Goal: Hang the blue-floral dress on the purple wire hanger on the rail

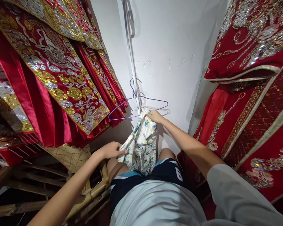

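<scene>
Pinching one floral-print garment [148,155] at two edges, we have it just above our navy shorts [167,172]. Our left grip [112,150] pinches its lower left edge, our right grip [157,117] its top, probably so the fabric opens between them. One purple wire hanger [135,95] hangs just beyond, presumably for easy reach; its support is unclear. Red embroidered garments [61,72] flank us, overlapping too much to count.
</scene>
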{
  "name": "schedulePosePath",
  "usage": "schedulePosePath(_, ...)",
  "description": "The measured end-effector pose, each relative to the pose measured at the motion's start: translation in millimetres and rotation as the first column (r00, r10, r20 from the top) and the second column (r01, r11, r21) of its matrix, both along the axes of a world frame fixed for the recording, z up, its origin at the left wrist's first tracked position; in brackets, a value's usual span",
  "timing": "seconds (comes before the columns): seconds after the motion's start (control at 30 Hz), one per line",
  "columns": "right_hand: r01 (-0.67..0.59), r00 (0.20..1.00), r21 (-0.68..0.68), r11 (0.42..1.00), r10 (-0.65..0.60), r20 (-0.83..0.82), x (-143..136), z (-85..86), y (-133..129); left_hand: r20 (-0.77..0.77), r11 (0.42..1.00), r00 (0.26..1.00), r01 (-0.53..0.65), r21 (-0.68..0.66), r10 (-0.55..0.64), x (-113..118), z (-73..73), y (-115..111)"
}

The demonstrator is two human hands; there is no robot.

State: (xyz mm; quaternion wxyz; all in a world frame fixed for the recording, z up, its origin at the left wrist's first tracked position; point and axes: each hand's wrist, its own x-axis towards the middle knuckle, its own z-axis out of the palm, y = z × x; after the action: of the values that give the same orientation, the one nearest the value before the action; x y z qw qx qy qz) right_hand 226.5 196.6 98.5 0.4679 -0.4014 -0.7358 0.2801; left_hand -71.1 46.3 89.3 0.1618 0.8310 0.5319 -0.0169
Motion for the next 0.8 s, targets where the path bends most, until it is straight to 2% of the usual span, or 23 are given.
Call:
schedulePosePath(0.07, 0.011, 1.000, 0.005, 1.000, -0.011, 0.004, 10, -1.6, -7, -0.114, 0.982, 0.988, -0.086, 0.166, 0.106, -13, 7.2, 3)
schedulePosePath(0.13, 0.020, 1.000, 0.007, 1.000, -0.020, 0.003, 19, -0.2, -17, -0.132, 0.938, 0.972, -0.147, 0.312, 0.196, -22, 18.1, 7)
schedulePosePath(0.27, 0.082, 0.996, -0.012, 0.997, -0.082, 0.018, 35, 10.6, -34, 0.036, 0.876, 0.971, -0.229, 0.424, 0.236, -27, 39.3, 16)
schedulePosePath(0.4, 0.155, 0.988, -0.027, 0.988, -0.154, 0.026, 40, 18.1, -43, 0.278, 0.810, 0.954, -0.247, 0.532, 0.109, -14, 56.0, 18)
schedulePosePath(0.53, 0.151, 0.989, -0.037, 0.988, -0.150, 0.005, 28, 14.1, -50, 0.399, 0.714, 0.916, -0.247, 0.655, -0.050, 16, 72.3, 24)
schedulePosePath(0.7, 0.106, 0.994, -0.015, 0.994, -0.106, -0.013, 13, 8.9, -64, 0.579, 0.656, 0.806, -0.375, 0.655, -0.118, 55, 87.8, 53)
schedulePosePath(0.8, 0.151, 0.988, 0.080, 0.985, -0.148, -0.044, 23, 12.0, -69, 0.581, 0.638, 0.803, -0.380, 0.670, -0.133, 63, 90.1, 69)
